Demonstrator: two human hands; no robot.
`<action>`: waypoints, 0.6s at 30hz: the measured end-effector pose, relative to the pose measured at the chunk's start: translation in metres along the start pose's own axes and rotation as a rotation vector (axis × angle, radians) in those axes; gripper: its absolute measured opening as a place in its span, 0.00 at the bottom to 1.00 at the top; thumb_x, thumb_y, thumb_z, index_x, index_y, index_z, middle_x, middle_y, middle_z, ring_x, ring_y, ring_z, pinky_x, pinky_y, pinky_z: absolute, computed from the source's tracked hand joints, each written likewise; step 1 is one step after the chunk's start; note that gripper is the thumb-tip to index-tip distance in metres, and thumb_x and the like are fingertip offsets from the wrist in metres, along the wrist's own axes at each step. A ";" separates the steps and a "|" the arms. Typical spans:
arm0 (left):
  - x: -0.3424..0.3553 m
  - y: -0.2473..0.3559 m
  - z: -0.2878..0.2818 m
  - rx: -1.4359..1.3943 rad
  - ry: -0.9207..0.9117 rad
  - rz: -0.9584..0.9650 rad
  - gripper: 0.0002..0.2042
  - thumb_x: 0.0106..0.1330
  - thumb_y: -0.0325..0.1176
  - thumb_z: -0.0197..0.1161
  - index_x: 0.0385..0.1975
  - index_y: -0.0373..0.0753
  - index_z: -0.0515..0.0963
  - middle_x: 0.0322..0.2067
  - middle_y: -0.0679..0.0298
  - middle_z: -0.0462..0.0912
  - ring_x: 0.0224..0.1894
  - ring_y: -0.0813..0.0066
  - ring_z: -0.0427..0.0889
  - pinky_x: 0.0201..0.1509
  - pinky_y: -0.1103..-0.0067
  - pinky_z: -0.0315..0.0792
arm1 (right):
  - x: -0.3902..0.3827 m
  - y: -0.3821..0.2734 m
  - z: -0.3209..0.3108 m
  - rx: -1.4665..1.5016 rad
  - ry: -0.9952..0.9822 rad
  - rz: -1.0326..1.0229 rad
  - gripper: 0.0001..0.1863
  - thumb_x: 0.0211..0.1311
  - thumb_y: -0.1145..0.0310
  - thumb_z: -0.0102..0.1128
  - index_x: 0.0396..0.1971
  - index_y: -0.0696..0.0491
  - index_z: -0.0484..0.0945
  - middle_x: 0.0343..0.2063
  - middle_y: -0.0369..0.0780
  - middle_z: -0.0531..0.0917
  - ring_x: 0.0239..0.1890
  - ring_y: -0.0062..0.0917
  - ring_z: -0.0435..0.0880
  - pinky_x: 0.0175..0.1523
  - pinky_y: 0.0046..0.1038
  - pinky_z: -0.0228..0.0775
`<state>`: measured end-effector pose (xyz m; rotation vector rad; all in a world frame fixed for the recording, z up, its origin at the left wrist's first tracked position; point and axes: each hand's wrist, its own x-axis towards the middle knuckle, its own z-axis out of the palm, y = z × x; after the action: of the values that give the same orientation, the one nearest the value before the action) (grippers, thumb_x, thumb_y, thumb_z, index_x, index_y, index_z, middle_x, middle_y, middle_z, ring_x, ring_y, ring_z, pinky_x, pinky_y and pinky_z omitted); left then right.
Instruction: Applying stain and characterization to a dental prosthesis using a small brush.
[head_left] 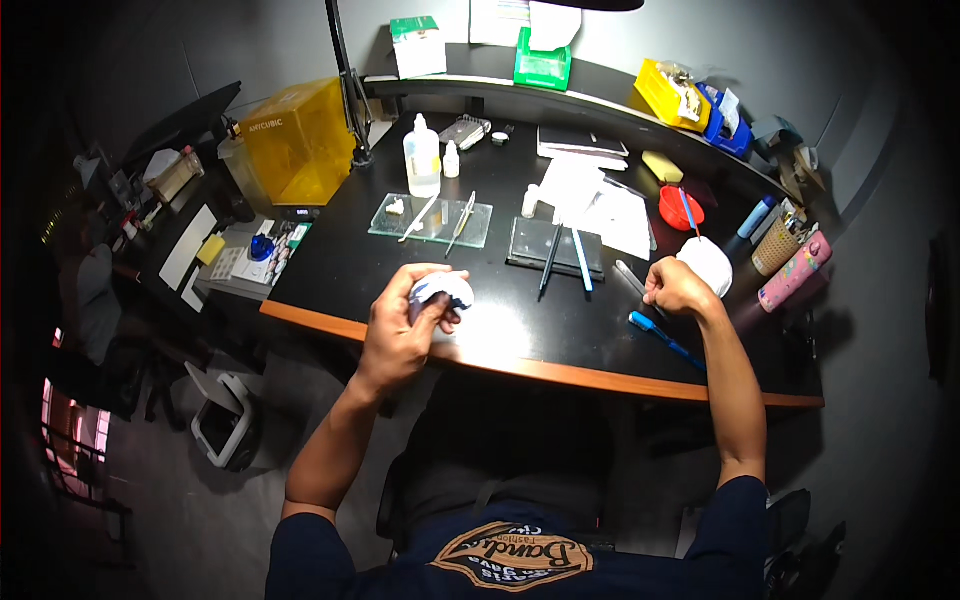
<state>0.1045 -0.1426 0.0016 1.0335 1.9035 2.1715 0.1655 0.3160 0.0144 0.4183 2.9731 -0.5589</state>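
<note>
My left hand (405,325) holds a small white and blue object (443,290) above the front edge of the black desk (340,270). Its fingers wrap around the object, hiding most of it. My right hand (677,287) is a closed fist resting on the desk at the right, next to a white round bowl (710,262). Whether it holds anything I cannot tell. A blue pen-like tool (662,337) lies just in front of the right hand.
A glass plate (432,220) with thin tools, a dark slab (553,246) with two sticks, white bottles (422,158), papers (600,205), a red cup (680,208) and a tool holder (778,245) are on the desk. A yellow box (298,140) stands left.
</note>
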 end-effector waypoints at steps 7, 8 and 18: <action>0.085 0.005 0.035 0.222 -0.093 0.130 0.11 0.76 0.23 0.58 0.55 0.36 0.77 0.33 0.64 0.86 0.31 0.81 0.83 0.36 0.79 0.80 | -0.013 -0.006 -0.026 -0.089 0.503 -0.089 0.05 0.66 0.76 0.59 0.37 0.58 0.73 0.29 0.53 0.86 0.38 0.45 0.90 0.43 0.42 0.79; 0.102 0.006 0.043 0.225 -0.108 0.177 0.10 0.77 0.24 0.58 0.54 0.37 0.77 0.31 0.64 0.85 0.30 0.81 0.83 0.35 0.79 0.79 | -0.012 -0.011 -0.034 0.116 0.586 -0.178 0.05 0.69 0.76 0.58 0.39 0.57 0.70 0.27 0.50 0.83 0.35 0.40 0.89 0.39 0.39 0.79; 0.176 -0.072 0.078 0.101 -0.155 0.352 0.14 0.77 0.20 0.59 0.59 0.32 0.73 0.42 0.60 0.86 0.41 0.76 0.87 0.47 0.79 0.83 | 0.008 -0.096 0.016 0.690 0.830 -0.497 0.18 0.77 0.66 0.52 0.24 0.58 0.70 0.19 0.39 0.70 0.21 0.21 0.70 0.28 0.28 0.62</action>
<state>-0.0161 0.0230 0.0125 1.6137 1.8963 2.0955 0.1313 0.2263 0.0311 -0.1269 3.5572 -1.8977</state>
